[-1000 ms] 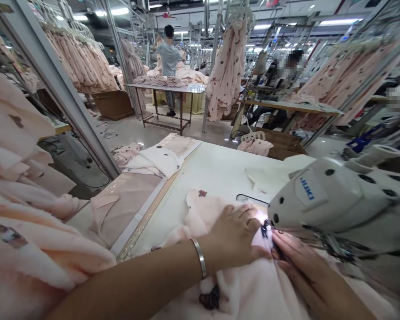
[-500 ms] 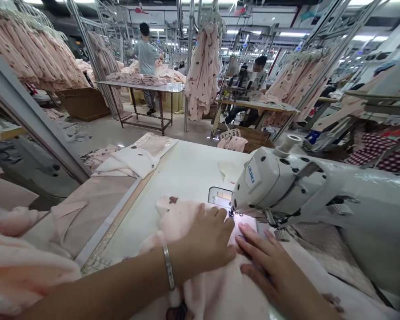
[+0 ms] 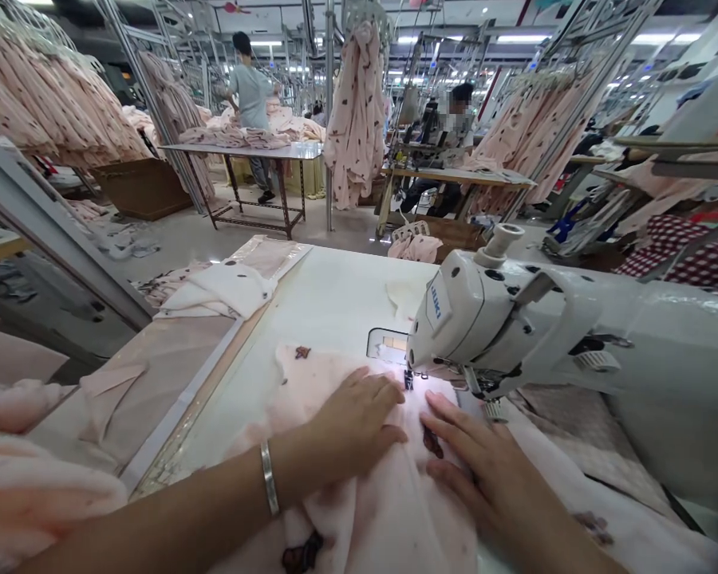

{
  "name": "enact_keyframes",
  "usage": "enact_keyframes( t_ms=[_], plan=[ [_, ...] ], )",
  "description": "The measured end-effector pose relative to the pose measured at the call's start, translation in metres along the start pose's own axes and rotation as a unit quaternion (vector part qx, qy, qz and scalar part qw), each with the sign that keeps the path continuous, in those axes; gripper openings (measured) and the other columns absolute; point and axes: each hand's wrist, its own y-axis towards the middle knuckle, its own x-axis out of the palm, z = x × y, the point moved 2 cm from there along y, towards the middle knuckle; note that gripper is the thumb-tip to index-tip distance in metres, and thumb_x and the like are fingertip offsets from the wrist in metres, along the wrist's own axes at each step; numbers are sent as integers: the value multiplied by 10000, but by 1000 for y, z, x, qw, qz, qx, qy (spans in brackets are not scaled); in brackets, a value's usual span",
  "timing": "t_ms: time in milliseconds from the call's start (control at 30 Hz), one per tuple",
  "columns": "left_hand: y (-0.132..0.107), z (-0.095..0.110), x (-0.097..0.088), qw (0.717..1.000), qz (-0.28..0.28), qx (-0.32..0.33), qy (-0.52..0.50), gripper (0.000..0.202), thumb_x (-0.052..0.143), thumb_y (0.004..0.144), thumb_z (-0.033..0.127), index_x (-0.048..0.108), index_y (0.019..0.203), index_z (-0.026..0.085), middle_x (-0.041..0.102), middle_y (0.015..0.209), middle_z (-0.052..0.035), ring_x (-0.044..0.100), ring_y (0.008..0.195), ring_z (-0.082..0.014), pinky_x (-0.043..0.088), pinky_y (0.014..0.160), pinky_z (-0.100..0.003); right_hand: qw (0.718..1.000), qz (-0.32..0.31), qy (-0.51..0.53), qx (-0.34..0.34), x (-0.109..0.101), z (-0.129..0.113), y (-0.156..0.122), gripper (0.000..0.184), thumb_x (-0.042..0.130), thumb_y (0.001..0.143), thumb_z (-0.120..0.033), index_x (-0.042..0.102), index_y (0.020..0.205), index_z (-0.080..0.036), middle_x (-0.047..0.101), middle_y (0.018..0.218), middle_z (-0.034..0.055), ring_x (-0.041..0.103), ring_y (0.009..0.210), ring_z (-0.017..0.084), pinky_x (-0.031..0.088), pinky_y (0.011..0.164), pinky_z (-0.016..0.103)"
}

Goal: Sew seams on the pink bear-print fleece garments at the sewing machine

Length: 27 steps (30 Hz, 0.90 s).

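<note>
Pale pink plush fabric (image 3: 308,387) with brown printed figures lies over the white sewing table and hangs toward me. My left hand (image 3: 356,418), with a silver bangle at the wrist, rests palm down on it, left of the needle, fingers stretched and lightly bent. To the right of the needle, my right hand (image 3: 479,450) presses the cloth with its fingers apart. Between and just beyond both hands, the presser foot (image 3: 408,379) of a white sewing machine (image 3: 514,319) stands over the fabric under a small light. The cloth beneath my palms is hidden.
A folded white fabric piece (image 3: 218,288) lies on the covered side surface (image 3: 179,359) at left. A metal post (image 3: 60,223) rises there. Beyond are a work table (image 3: 308,151), hanging pink garments (image 3: 356,119), a standing person (image 3: 251,92) and a seated person (image 3: 455,119).
My left hand has drawn back left from the presser foot and its fingers have flattened. The fabric between my hands is spread smoother, showing a brown figure beside my right fingers. The view has shifted slightly.
</note>
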Motion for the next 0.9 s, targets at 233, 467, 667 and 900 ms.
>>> enact_keyframes(
  t_ms=[233, 467, 667, 900],
  plan=[
    [10, -3, -2, 999, -23, 9, 45, 122, 523, 915, 311, 558, 920, 195, 572, 1257, -22, 521, 1175, -184, 379, 994, -359, 999, 5, -44, -1, 4, 3, 5, 528, 399, 936, -490, 412, 1386, -216, 462, 1382, 100, 515, 1217, 299, 460, 924, 598],
    [14, -5, 1, 997, -5, -9, 82, 206, 577, 877, 355, 532, 1002, 197, 561, 1251, -41, 509, 1169, -214, 372, 957, -382, 999, -36, 8, 36, 2, 12, 12, 561, 395, 936, -469, 407, 1399, -152, 655, 1158, 138, 558, 1172, 292, 418, 1005, 556],
    [12, -2, 2, 996, -2, -16, 90, 234, 574, 878, 365, 511, 1024, 193, 548, 1275, -34, 482, 1198, -217, 360, 947, -391, 999, -14, 20, 22, 9, 14, 9, 572, 396, 940, -449, 345, 1432, -161, 658, 1150, 141, 567, 1160, 289, 352, 1041, 592],
    [14, -6, 4, 995, -14, -19, 101, 249, 537, 898, 383, 509, 1055, 192, 538, 1293, -60, 462, 1210, -231, 328, 957, -394, 999, -12, 33, 38, 14, 16, 8, 577, 401, 934, -474, 308, 1447, -230, 503, 1367, 112, 456, 1272, 302, 250, 1070, 632]
  ],
)
